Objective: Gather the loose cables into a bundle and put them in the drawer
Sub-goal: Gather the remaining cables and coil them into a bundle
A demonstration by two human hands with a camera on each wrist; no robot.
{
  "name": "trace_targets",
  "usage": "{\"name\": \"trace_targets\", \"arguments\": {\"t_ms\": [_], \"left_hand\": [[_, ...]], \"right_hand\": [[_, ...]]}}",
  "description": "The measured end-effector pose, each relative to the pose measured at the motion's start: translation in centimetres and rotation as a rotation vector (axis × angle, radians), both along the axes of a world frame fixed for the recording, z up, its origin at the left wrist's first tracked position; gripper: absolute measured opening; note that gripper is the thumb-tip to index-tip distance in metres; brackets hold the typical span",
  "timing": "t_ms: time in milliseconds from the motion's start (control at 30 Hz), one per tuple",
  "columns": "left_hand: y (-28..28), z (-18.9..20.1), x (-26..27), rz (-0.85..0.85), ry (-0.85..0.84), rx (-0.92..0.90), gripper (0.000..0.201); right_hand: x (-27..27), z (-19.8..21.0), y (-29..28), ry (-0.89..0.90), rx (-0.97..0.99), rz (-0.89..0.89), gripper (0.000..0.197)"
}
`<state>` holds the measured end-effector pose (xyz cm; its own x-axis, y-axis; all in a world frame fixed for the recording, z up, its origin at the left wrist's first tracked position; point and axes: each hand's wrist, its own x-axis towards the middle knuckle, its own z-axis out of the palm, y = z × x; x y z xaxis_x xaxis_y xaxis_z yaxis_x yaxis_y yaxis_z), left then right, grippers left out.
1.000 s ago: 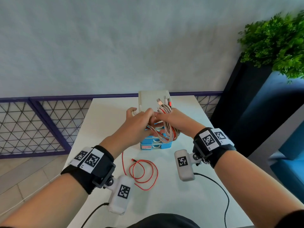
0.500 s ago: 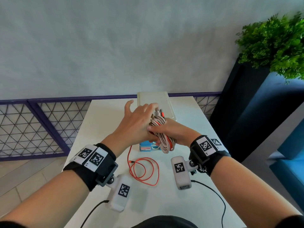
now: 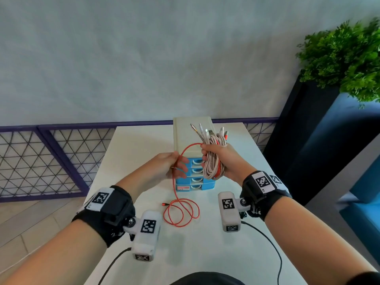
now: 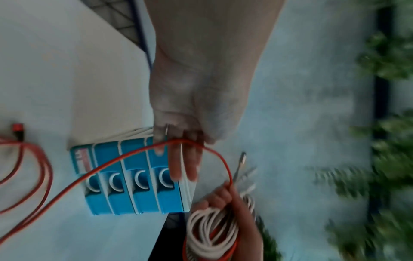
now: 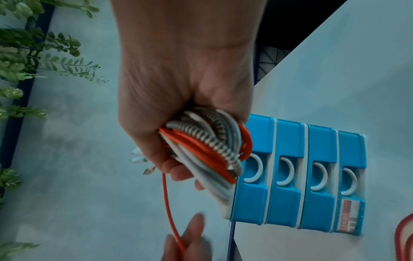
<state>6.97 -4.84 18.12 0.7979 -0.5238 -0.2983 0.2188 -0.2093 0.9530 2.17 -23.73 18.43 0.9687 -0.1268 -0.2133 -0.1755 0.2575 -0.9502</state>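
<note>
My right hand (image 3: pixel 207 154) grips a coiled bundle of cables (image 3: pixel 213 164), white, striped and red, with the plugs sticking up above the fist. In the right wrist view its fingers (image 5: pixel 178 169) curl round the bundle (image 5: pixel 208 146). One red cable (image 3: pixel 186 150) arcs from this fist to my left hand (image 3: pixel 178 166), then drops to a loose coil (image 3: pixel 182 212) on the table. In the left wrist view it lies across my straight left fingers (image 4: pixel 183 166). Behind both hands stands a beige drawer unit (image 3: pixel 193 130) with several blue drawers (image 3: pixel 194 177), all closed.
The white table (image 3: pixel 133 153) carries only the drawer unit and the red coil, whose plug (image 3: pixel 164 204) lies to its left. A purple mesh railing (image 3: pixel 61 153) borders the far and left sides. A plant (image 3: pixel 345 60) on a dark planter stands at the right.
My hands have come apart. The right hand has turned the bundle upright with the plugs up; the left has moved left and down, drawing the red cable out between them.
</note>
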Motion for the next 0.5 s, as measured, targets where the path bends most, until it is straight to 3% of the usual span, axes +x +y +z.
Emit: {"name": "trace_targets", "arguments": {"t_ms": [67, 167, 367, 500], "left_hand": [[0.5, 0.2, -0.4, -0.017, 0.166, -0.18, 0.031], [0.3, 1.1, -1.1, -0.033, 0.262, -0.325, 0.022], [-2.3, 2.3, -2.2, -0.064, 0.177, -0.222, 0.01], [-3.1, 2.1, -2.0, 0.013, 0.117, -0.147, 0.006]], "right_hand": [[0.1, -0.1, -0.2, 0.006, 0.023, -0.022, 0.007], [0.2, -0.5, 0.2, 0.006, 0.054, -0.002, 0.015], [0.2, -0.6, 2.0, -0.013, 0.096, 0.168, 0.051], [-0.2, -0.5, 2.1, -0.013, 0.2, 0.251, 0.055]]}}
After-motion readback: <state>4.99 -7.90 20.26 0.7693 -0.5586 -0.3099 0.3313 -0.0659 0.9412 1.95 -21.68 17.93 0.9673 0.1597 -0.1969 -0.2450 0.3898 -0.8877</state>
